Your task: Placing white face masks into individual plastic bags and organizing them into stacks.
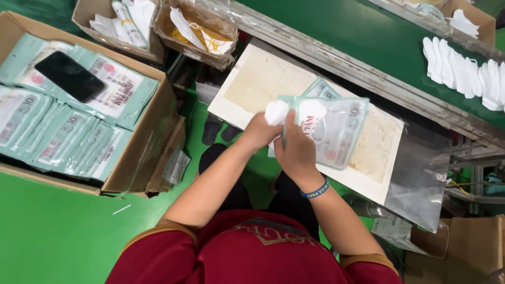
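My left hand [258, 131] grips a stack of folded white face masks [277, 111] at the mouth of a pale green and clear plastic pouch [331, 129]. My right hand [296, 151] pinches the open edge of that pouch, and a blue wristband sits on its wrist. The pouch lies on a stained white board [252, 79] in front of me, with another pouch of the same kind [322, 89] beneath it. Part of the mask stack shows through the clear pouch front.
A cardboard box [152, 131] at the left holds several filled green pouches with a black phone [69, 76] on top. Boxes of loose masks [123, 23] stand behind it. A green conveyor [368, 31] carries white masks [465, 71] at the right. Clear plastic bag [418, 184] hangs off the board.
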